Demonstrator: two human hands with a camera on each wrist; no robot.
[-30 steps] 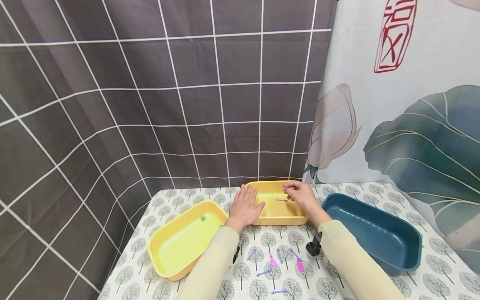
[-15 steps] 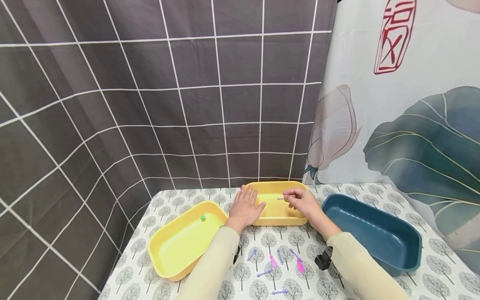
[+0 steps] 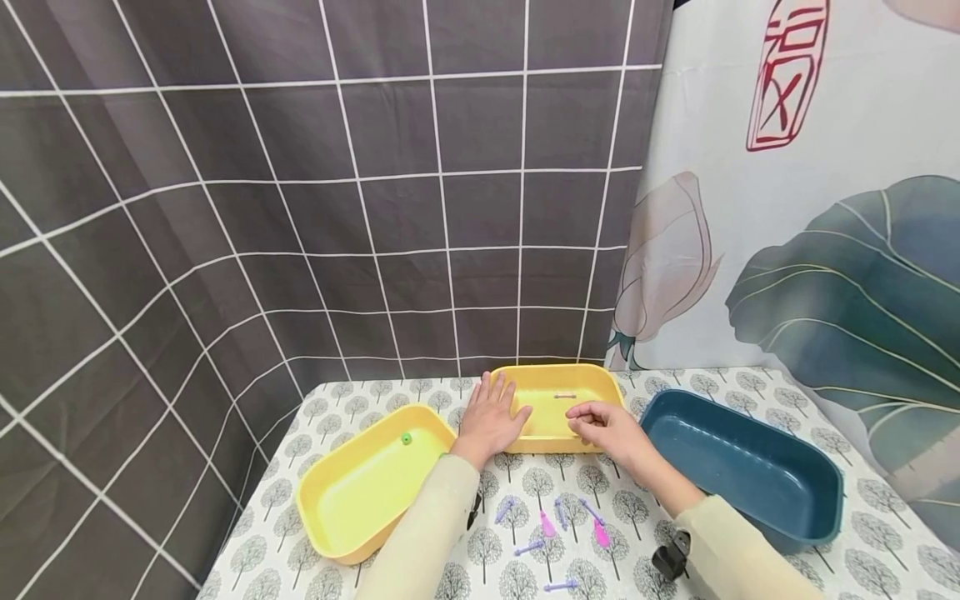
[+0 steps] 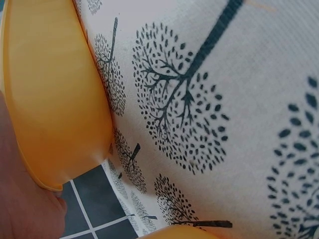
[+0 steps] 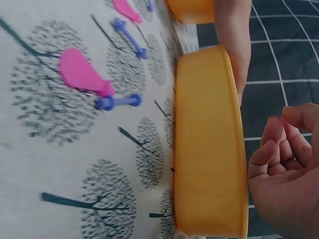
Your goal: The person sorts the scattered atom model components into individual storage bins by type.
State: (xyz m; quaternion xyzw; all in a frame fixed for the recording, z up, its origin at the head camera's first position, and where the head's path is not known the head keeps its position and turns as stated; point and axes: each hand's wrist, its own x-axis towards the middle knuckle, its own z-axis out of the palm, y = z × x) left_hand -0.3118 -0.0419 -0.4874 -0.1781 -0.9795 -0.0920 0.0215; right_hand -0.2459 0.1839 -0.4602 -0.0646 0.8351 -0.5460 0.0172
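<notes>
My left hand (image 3: pixel 489 418) lies with straight fingers over the left rim of the middle yellow bin (image 3: pixel 558 444). Inside that bin, toward the back, is a small purple dumbbell-shaped piece (image 3: pixel 565 396). Over the bin's front right part hovers my right hand (image 3: pixel 609 429), its fingers loosely curled. The right wrist view shows the right hand (image 5: pixel 289 164) beside the bin's rim, thumb close to the index fingertip and nothing visible between them. In the left wrist view, part of the left hand (image 4: pixel 27 199) shows against the bin's edge.
Several purple dumbbell-shaped pieces (image 3: pixel 528 547) and two pink paddle-shaped pieces (image 3: pixel 601 533) lie on the tree-print cloth (image 3: pixel 450 579) in front. A second yellow bin (image 3: pixel 352 500) at left holds a small green piece (image 3: pixel 407 438). To the right stands a dark blue bin (image 3: pixel 750 471).
My right hand has drawn back toward the front right, away from the purple piece, which now shows whole in the bin. The left hand has stayed in place.
</notes>
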